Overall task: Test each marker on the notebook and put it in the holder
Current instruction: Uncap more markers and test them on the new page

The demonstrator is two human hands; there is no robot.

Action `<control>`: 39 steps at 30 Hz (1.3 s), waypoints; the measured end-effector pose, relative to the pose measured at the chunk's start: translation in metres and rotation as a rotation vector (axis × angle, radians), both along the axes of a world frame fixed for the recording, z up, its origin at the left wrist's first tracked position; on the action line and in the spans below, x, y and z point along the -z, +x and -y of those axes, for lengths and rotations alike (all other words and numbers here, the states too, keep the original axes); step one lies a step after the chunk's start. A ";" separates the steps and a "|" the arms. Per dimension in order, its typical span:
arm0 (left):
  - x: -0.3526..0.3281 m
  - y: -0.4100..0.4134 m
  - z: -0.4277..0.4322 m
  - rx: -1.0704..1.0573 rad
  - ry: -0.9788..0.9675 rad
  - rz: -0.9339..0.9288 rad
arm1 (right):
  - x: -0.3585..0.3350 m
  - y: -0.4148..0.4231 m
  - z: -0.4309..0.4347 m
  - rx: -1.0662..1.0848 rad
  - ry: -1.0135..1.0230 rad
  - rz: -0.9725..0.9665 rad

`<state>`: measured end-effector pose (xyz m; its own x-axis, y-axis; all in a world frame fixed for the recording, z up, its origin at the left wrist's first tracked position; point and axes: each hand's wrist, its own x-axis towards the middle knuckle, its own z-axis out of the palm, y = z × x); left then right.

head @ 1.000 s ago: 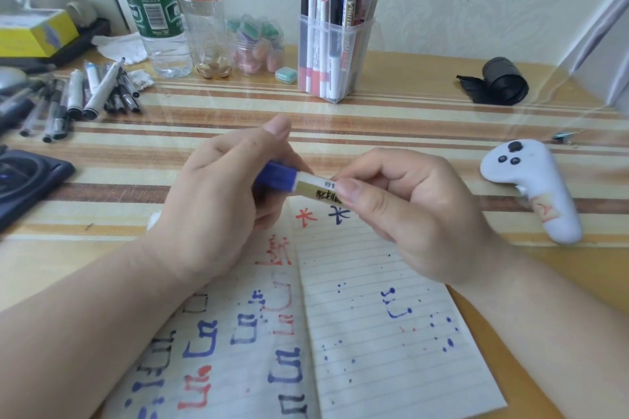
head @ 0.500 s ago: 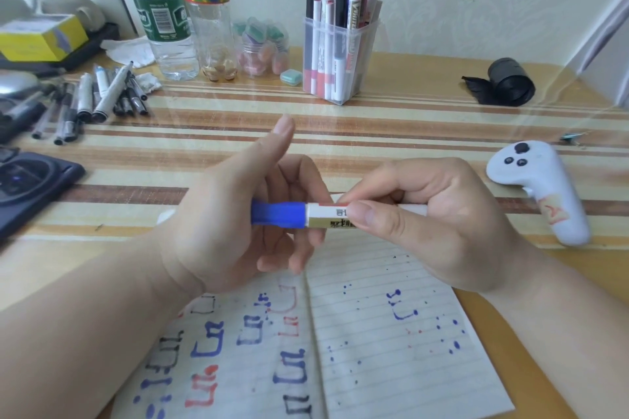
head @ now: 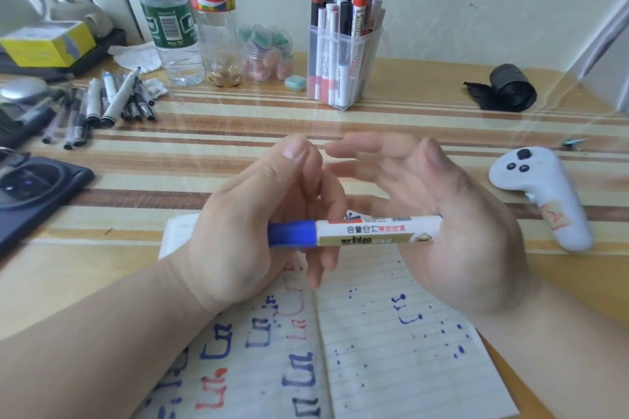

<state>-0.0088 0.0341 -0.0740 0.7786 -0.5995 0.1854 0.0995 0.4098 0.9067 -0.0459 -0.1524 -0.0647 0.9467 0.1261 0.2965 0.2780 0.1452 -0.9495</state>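
I grip the capped blue marker [head: 367, 231] in my left hand [head: 245, 235], right hand [head: 466, 235] spread wide against its end; holder [head: 371, 48] part-filled, loose markers [head: 112, 102] apparently untested.

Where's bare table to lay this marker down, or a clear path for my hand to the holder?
Bare: the table between the holder and the black roll, and the strip from the marker straight ahead to the holder. Crowded: the far left, with loose pens, bottles and the phone. The controller takes the right edge.
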 end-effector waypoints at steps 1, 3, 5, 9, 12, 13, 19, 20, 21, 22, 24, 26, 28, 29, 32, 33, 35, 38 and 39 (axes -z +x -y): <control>0.000 0.000 -0.001 0.001 0.015 -0.007 | 0.003 -0.002 0.001 0.006 0.012 -0.014; 0.000 -0.001 -0.001 0.016 0.048 -0.023 | 0.004 -0.002 0.001 0.007 0.040 -0.020; -0.001 -0.003 -0.001 0.026 0.064 -0.038 | 0.005 0.000 0.001 0.001 0.056 -0.020; -0.002 0.001 -0.002 -0.001 0.090 -0.024 | 0.006 -0.001 0.000 0.005 0.026 -0.023; -0.004 0.009 -0.005 -0.035 0.117 0.008 | 0.008 -0.004 -0.004 0.021 -0.007 -0.015; -0.004 0.012 -0.007 -0.043 0.132 0.023 | 0.008 -0.004 -0.005 0.024 -0.034 -0.004; -0.005 0.010 -0.008 -0.036 0.134 0.039 | 0.003 0.002 -0.001 0.032 -0.201 -0.010; -0.004 0.010 -0.009 -0.051 0.155 0.073 | 0.001 0.004 0.000 0.053 -0.213 -0.021; -0.003 0.010 -0.009 -0.069 0.177 0.129 | 0.000 0.005 0.000 0.089 -0.203 -0.040; -0.004 0.009 -0.010 -0.097 0.193 0.195 | -0.001 0.006 0.001 0.139 -0.166 -0.066; -0.003 0.009 -0.011 -0.225 0.234 0.339 | -0.001 0.009 0.003 0.225 -0.008 -0.129; -0.002 0.011 -0.011 -0.397 0.343 0.529 | -0.001 0.009 0.005 0.224 0.152 -0.181; 0.000 0.012 -0.010 -0.484 0.458 0.685 | 0.000 0.010 0.005 0.151 0.213 -0.169; 0.002 0.012 -0.010 -0.508 0.516 0.737 | 0.002 0.010 0.004 0.111 0.196 -0.145; 0.000 0.007 -0.008 -0.511 0.678 0.844 | 0.007 0.009 0.000 0.026 0.045 -0.069; 0.000 0.005 -0.007 -0.494 0.703 0.863 | 0.008 0.008 -0.001 0.027 -0.055 -0.057; -0.001 0.000 -0.007 -0.496 0.735 0.893 | 0.011 0.006 -0.002 0.039 -0.256 -0.035; -0.004 -0.002 -0.008 -0.528 0.737 0.837 | 0.010 0.006 -0.001 0.060 -0.347 -0.020; -0.006 -0.002 -0.008 -0.524 0.729 0.823 | 0.009 0.006 -0.001 0.073 -0.359 -0.019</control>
<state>-0.0109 0.0420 -0.0684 0.7660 -0.4172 0.4890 -0.6383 -0.4040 0.6552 -0.0401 -0.1512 -0.0737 0.9618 0.1508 0.2283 0.2576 -0.2177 -0.9414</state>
